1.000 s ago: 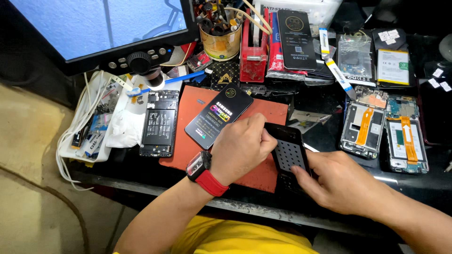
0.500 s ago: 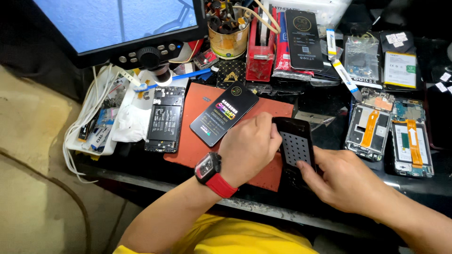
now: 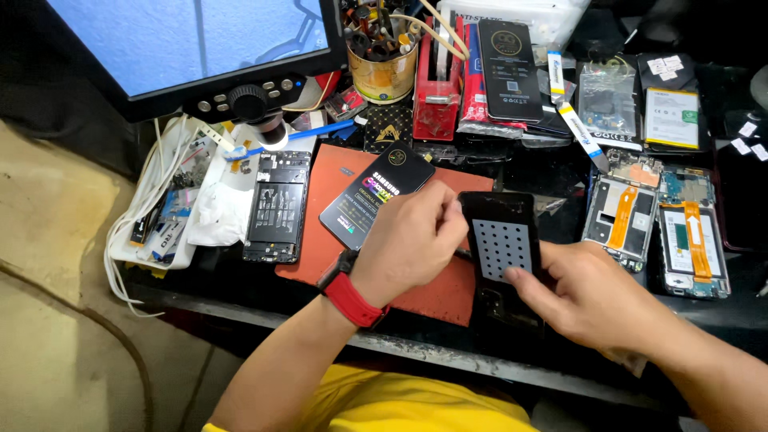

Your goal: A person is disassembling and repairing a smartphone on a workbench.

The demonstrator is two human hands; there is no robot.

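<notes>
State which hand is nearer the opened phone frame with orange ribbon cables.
Right. The right hand lies just left of the opened phone frame with orange ribbon cables; the left hand sits farther left, beyond the black perforated panel.
</notes>
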